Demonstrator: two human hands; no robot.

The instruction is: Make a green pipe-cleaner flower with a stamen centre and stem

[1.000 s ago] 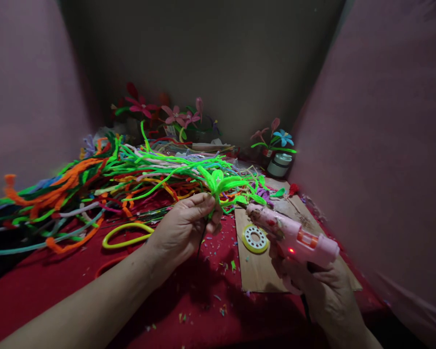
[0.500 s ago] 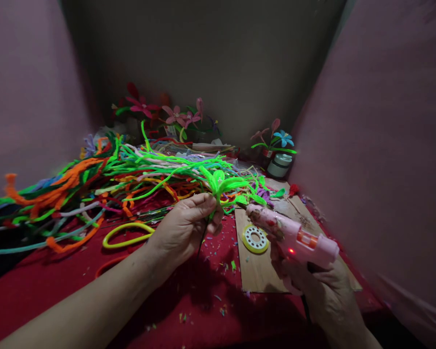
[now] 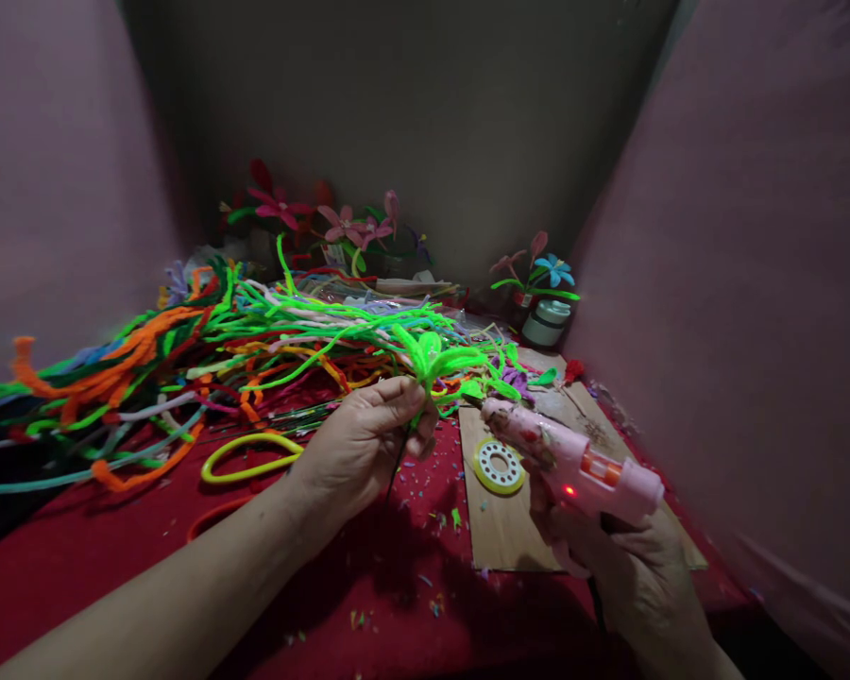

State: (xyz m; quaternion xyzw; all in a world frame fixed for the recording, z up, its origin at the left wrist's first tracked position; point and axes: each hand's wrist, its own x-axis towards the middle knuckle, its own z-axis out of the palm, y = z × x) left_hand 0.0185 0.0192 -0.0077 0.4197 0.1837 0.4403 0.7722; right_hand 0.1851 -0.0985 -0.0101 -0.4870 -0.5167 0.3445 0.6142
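Observation:
Between thumb and fingers, my left hand (image 3: 368,434) pinches a bright green pipe-cleaner flower (image 3: 435,359) at its base, the petals spread upward. A thin dark stem runs down below the fingers. My right hand (image 3: 630,557) is wrapped around the handle of a pink hot glue gun (image 3: 573,458), whose red light glows. The gun's nozzle points left toward the flower and is apart from it. Under the gun, a yellow and white ring-shaped spool (image 3: 499,466) lies on a wooden board (image 3: 514,538).
A heap of coloured pipe cleaners (image 3: 312,326) covers the left and middle of the red cloth (image 3: 368,604). Yellow scissor-like loops (image 3: 251,456) lie by my left forearm. Finished flowers (image 3: 276,206) stand behind, and a small jar (image 3: 547,323) at back right. Pink sheets flank both sides.
Almost nothing differs. The green flower in my left hand has shifted very slightly to the right, and the glue gun stays in nearly the same place.

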